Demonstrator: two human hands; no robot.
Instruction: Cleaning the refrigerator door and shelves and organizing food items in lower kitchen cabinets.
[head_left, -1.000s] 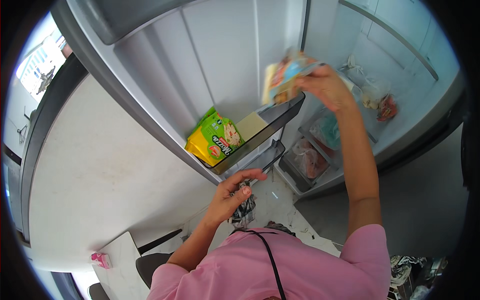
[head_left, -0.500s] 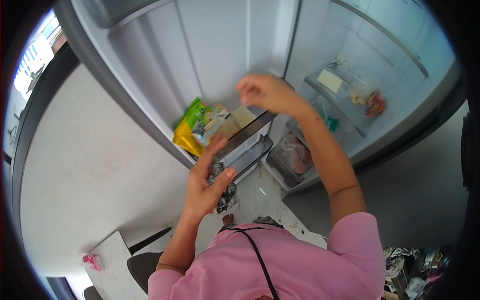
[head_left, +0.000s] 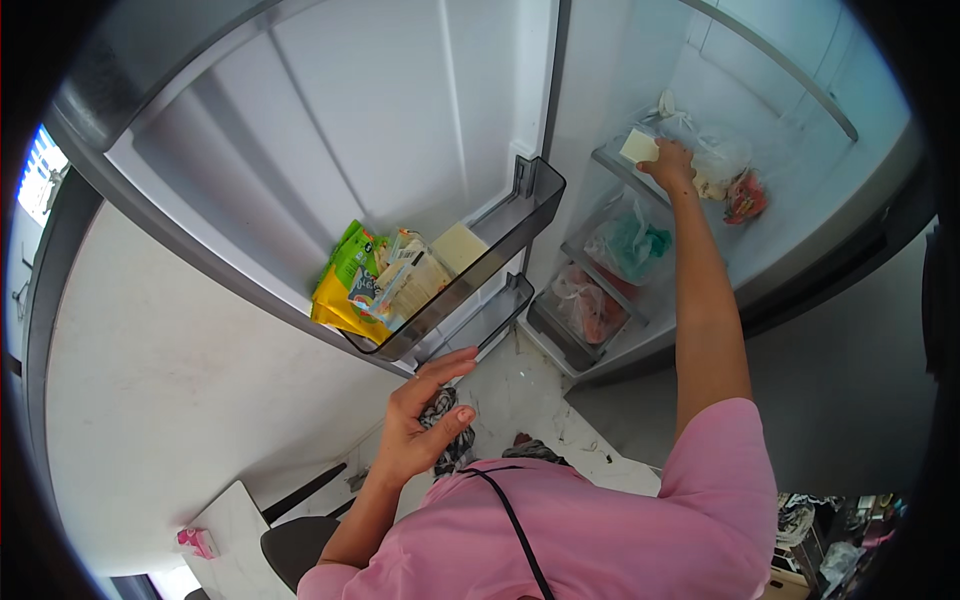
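My right hand [head_left: 670, 165] is inside the refrigerator, its fingers closed over the near right side of a pale yellow rectangular box [head_left: 638, 147] on the upper shelf. Part of the box is hidden under the hand. My left hand [head_left: 430, 415] hangs in front of the door, fingers apart, holding nothing. The door bin [head_left: 500, 245] above it carries a green and yellow packet [head_left: 345, 290], clear packs [head_left: 412, 285] and another pale yellow block [head_left: 460, 245].
Clear plastic bags [head_left: 722, 150] and a red packet [head_left: 745, 197] lie right of my right hand. Lower down are a bag with something green [head_left: 640, 245] and a drawer [head_left: 570, 330] of bagged items. A chair [head_left: 295, 550] and white table [head_left: 230, 515] stand at lower left.
My right hand has gone from above the door bin to the box on the refrigerator shelf. My left hand has dropped lower, away from the bin. The view has shifted slightly.
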